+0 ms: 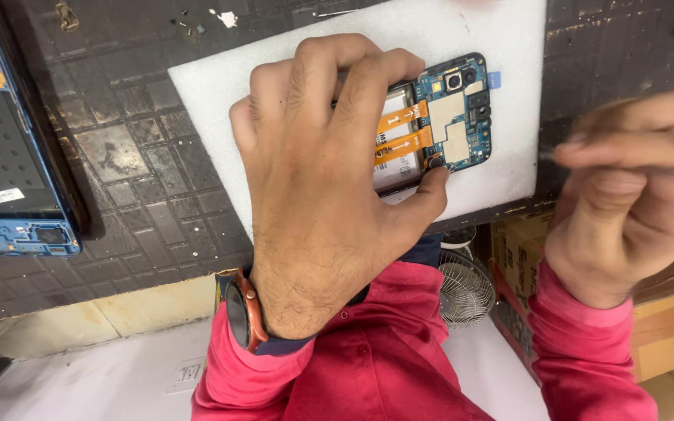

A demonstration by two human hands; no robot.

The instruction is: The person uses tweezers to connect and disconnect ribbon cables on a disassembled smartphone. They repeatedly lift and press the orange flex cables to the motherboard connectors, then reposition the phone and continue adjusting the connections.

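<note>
The left hand [313, 179] presses the opened phone [438, 117] flat under its fingers on the white foam pad [220, 86]; the right hand [633, 187], beside it, pinches a thin, blurred tool.

Opened phone [438, 125] lies on the foam pad [501, 39], pad on the workbench [134, 179]. Your left hand [329, 179] rests on the phone. Your right hand [633, 187] sits right of the pad. Second phone frame [9, 156] lies far left.
</note>
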